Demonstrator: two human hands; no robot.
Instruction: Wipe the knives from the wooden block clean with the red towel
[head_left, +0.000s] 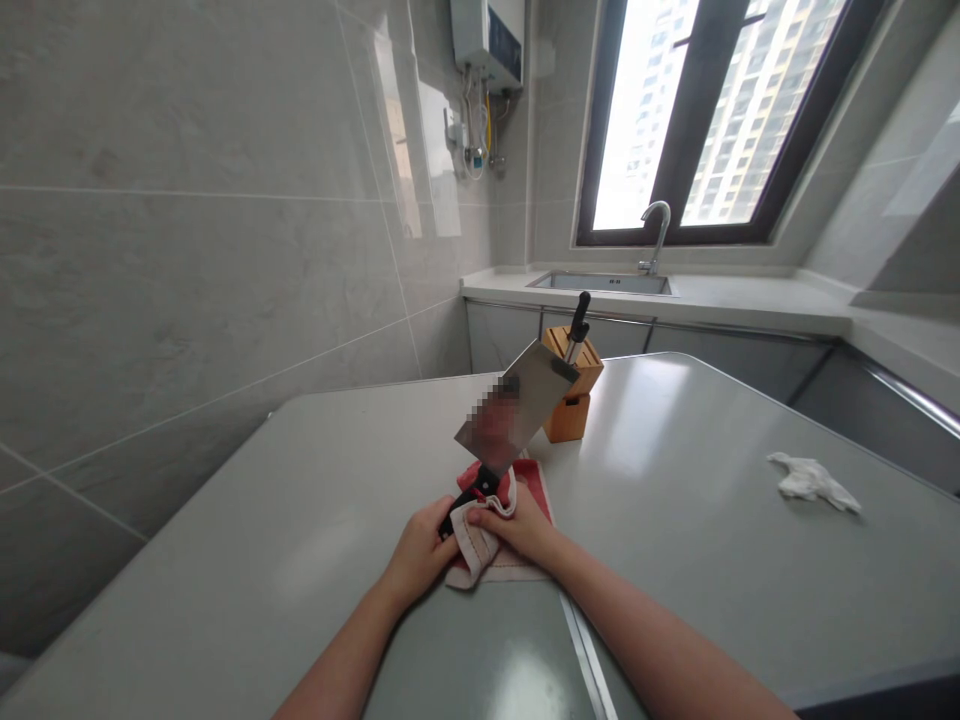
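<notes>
My left hand (425,548) is closed around the black handle of a cleaver (536,395), whose broad shiny blade tilts up and to the right above the table. In my right hand (526,520) is a red and white cloth (472,550), bunched up against the cleaver's handle. Part of the cloth hangs down onto the table. Just behind the blade stands a wooden knife block (568,420), partly covered by it. A black-handled knife (578,320) sticks up out of the block.
The grey table (337,480) spreads out on both sides of my hands. A crumpled white cloth or tissue (814,484) lies to the right. Beyond the table are a white counter (750,290), a sink (604,284) and a faucet (660,235). A tiled wall (225,250) rises at left.
</notes>
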